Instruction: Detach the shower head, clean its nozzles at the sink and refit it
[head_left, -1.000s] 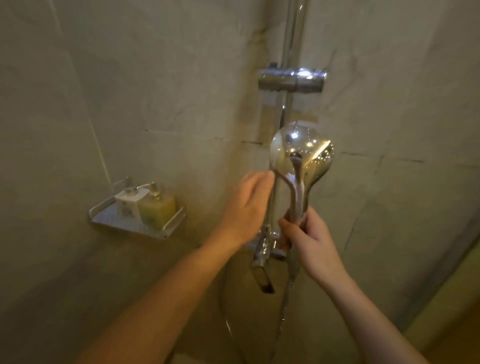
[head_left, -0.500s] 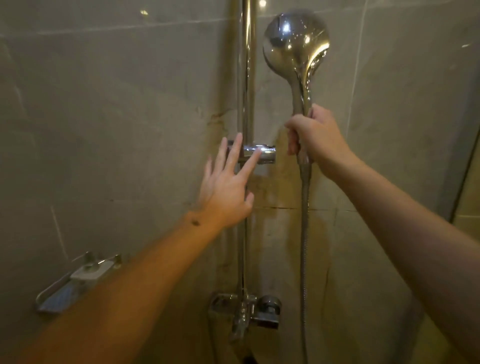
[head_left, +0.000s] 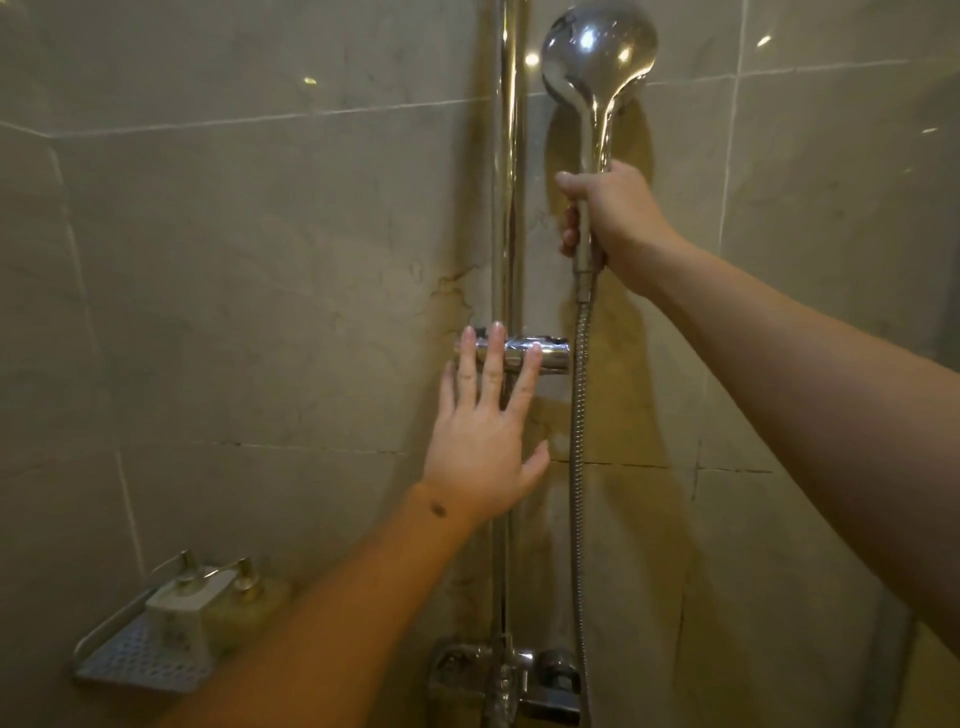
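A chrome shower head (head_left: 597, 52) is held upright, its round back toward me, to the right of the vertical chrome rail (head_left: 508, 171). My right hand (head_left: 610, 218) grips its handle, and the metal hose (head_left: 577, 441) hangs straight down from it. The chrome holder bracket (head_left: 545, 354) sits on the rail below the head. My left hand (head_left: 485, 431) is spread flat, its fingertips touching the bracket's left part. The nozzle face is turned away and hidden.
A corner shelf (head_left: 130, 660) at the lower left carries a white bottle (head_left: 182, 618) and a yellowish bottle (head_left: 244, 603). The chrome mixer tap (head_left: 504, 680) sits at the foot of the rail. Grey tiled walls surround everything.
My right hand has raised the shower head from below the bracket to well above it. My left hand has opened and moved up onto the bracket.
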